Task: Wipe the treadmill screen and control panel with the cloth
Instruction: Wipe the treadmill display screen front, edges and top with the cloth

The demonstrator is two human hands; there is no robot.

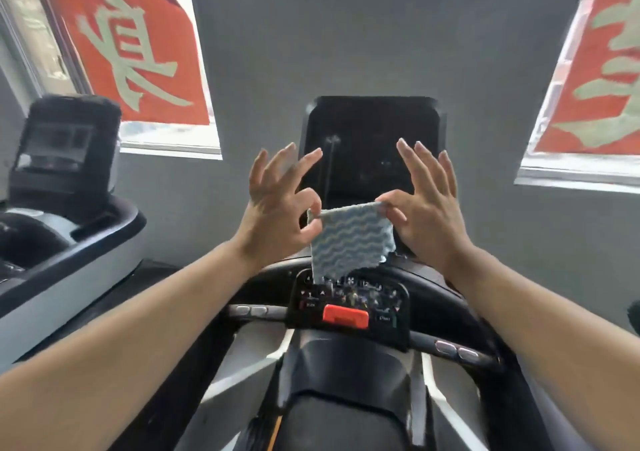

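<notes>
A small blue-and-white wavy-patterned cloth (pixel 349 239) hangs spread between my two hands, in front of the lower edge of the dark treadmill screen (pixel 367 142). My left hand (pixel 277 208) pinches its top left corner with thumb and forefinger, the other fingers fanned out. My right hand (pixel 426 204) pinches the top right corner the same way. The cloth's bottom edge dangles just above the control panel (pixel 349 300), a black block with small buttons and a red stop key (pixel 344 316).
A second treadmill console (pixel 65 145) stands to the left. Black handlebars with silver buttons (pixel 457 350) run on both sides of the panel. A grey wall (pixel 346 35) and two windows with red banners lie behind.
</notes>
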